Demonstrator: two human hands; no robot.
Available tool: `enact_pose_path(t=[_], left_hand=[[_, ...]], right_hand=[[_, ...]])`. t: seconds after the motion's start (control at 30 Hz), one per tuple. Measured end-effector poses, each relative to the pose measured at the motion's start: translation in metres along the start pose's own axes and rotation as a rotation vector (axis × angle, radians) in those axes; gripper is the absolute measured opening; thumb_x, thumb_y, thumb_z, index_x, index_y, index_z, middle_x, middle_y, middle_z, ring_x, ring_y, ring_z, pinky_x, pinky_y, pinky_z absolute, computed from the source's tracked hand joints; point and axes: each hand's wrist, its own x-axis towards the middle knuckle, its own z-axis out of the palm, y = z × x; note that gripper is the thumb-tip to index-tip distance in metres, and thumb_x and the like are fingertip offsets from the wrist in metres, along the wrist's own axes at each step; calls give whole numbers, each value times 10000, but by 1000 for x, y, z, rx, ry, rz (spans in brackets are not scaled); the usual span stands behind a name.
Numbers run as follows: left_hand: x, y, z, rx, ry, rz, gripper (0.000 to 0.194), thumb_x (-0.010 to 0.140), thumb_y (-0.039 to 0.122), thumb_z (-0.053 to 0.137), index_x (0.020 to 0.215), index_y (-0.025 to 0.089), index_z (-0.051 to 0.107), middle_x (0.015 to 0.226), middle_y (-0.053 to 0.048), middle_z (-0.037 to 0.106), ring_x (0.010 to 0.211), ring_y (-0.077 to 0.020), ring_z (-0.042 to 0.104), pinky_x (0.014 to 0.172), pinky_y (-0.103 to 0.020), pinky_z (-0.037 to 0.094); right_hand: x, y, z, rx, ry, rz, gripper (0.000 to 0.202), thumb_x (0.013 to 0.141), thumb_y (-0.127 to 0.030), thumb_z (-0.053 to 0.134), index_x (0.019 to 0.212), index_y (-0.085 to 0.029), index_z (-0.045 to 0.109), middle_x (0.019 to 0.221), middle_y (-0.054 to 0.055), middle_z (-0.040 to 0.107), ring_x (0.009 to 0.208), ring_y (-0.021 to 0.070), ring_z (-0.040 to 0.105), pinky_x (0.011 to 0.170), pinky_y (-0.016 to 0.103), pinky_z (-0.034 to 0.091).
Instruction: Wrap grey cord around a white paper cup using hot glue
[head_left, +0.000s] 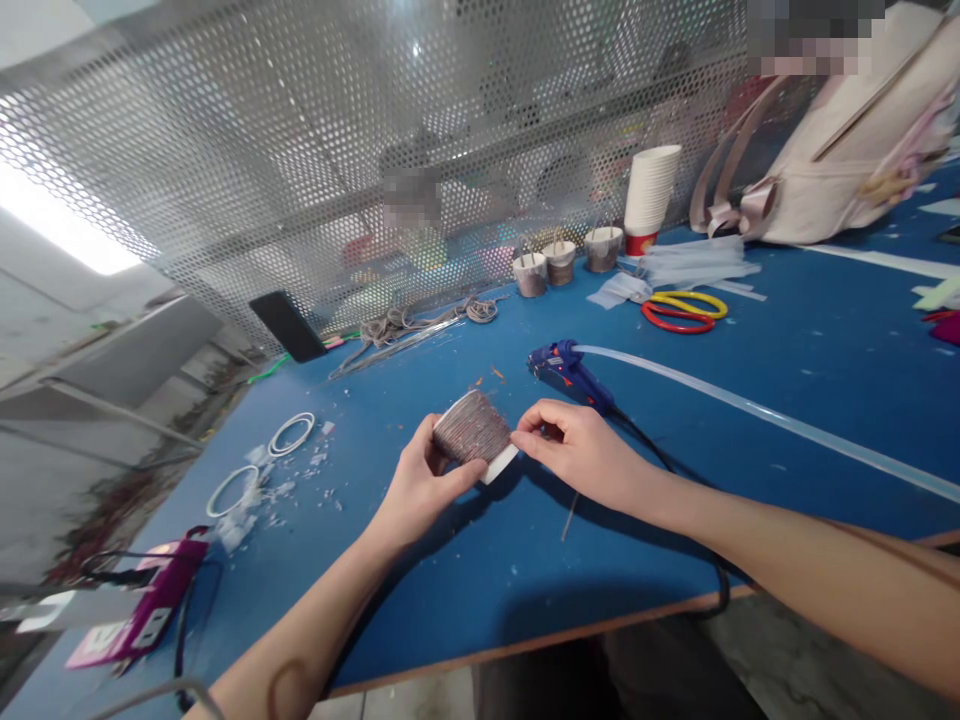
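A paper cup wrapped in grey-brown cord [472, 428] lies tilted on its side above the blue table, with a white band of paper showing at its near right end. Fingers and thumb of my left hand [427, 475] are closed around it. My right hand [574, 445] pinches at the cup's right edge, apparently on the cord, whose loose end [570, 517] hangs out below that hand. Just behind my right hand lies a blue glue gun [570, 374] with a long clear glue stick [750, 405] in its back.
Cord-wrapped cups [559, 264], stacked paper cups [651, 200], coloured rings [684, 312] and a bag [832, 150] stand along the back. Bundled cord [397, 328] and a phone [287, 325] are at back left. White rings [291, 435], scraps and a pink power strip [142, 605] lie left.
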Motion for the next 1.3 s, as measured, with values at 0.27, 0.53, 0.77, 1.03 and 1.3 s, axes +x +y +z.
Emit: enact_pose_path(t=[0.27,0.53,0.77,1.03,1.3], left_hand=[[1,0,-1,31,10,-16,336,587,251,736,837,171,526,775,27,559,750,-121,528,701,-237,445],[2,-1,-2,90,2,-35,328,600,285,729,813,176,504,736,42,514,707,-111,488,648,-220,422],[2,-1,-1,37,-4,-33,347,589,274,739,831,172,513,774,28,545,755,-121,510,695,-231,440],[2,-7,-3,-1,-1,-3,357,590,295,760,859,179,557,818,2,579,791,-153,537,727,-263,454],[3,-20,-9,-116,53,43,321,726,458,688,878,188,609,791,9,564,744,-140,517,705,-243,429]], right_hand=[[1,1,0,-6,-2,-6,151,848,-228,563,710,-181,598,667,-8,607,605,122,515,596,260,392],[0,0,-1,8,15,-19,176,860,-257,545,703,-186,580,681,-10,606,620,124,523,606,259,396],[1,2,1,-29,5,5,162,858,-241,559,708,-185,583,663,-13,597,610,120,514,588,252,385],[0,0,1,67,-24,78,160,849,-267,552,717,-182,584,680,-5,599,649,132,530,602,255,397],[4,7,5,348,-102,235,218,848,-349,534,710,-181,553,648,-35,509,595,108,444,590,260,363]])
